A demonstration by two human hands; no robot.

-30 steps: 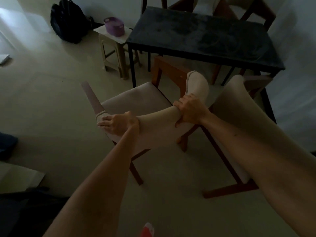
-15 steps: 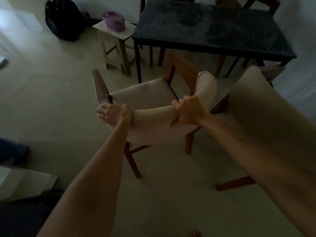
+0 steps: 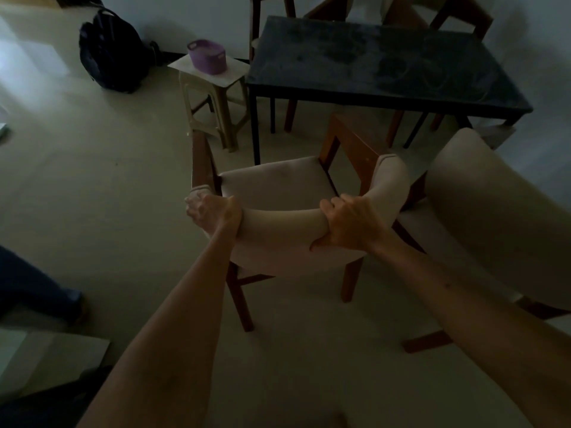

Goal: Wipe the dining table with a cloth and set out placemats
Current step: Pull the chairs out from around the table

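The dark dining table (image 3: 386, 60) stands at the back right, its top dusty and marked with rings. In front of it is a beige padded chair (image 3: 272, 186) with a brown wooden frame, its curved backrest toward me. My left hand (image 3: 210, 211) grips the left end of that backrest. My right hand (image 3: 349, 223) grips the backrest right of its middle, fingers over the top and thumb under. No cloth or placemat is visible.
A second beige chair (image 3: 482, 211) stands close on the right. A small stool (image 3: 216, 97) with a purple basket (image 3: 206, 55) sits left of the table. A black backpack (image 3: 111, 50) lies at the back left. More chairs stand behind the table. Another person's leg (image 3: 34, 291) is at the left.
The chair has come away from the table toward me and to the left, held by both hands. The view has shifted, showing more of the table and floor.
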